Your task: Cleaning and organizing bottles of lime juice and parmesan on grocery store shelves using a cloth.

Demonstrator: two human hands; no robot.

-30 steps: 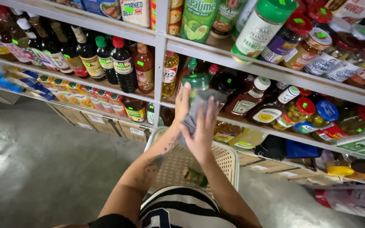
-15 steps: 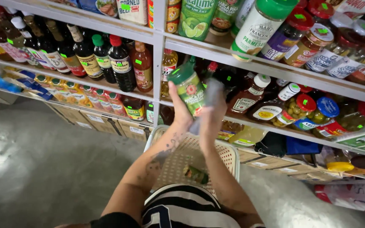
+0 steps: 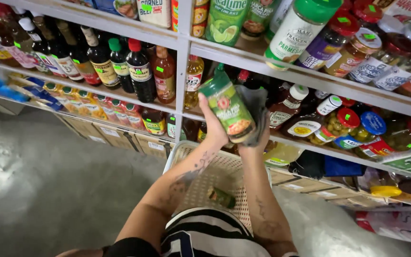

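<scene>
my left hand (image 3: 213, 124) grips a green jar (image 3: 228, 110), tilted, off the shelf (image 3: 305, 78) and above the basket (image 3: 177, 152). my right hand (image 3: 257, 127) presses a grey cloth (image 3: 255, 105) to its side. the wiping looks half done; one small bottle (image 3: 221, 197) lies in the basket below my wrists.

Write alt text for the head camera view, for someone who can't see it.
A person's left hand holds up a green-labelled jar while the right hand presses a grey cloth against it, in front of shop shelves packed with bottles and jars. Below the arms sits a cream plastic basket with one small green item inside.
</scene>
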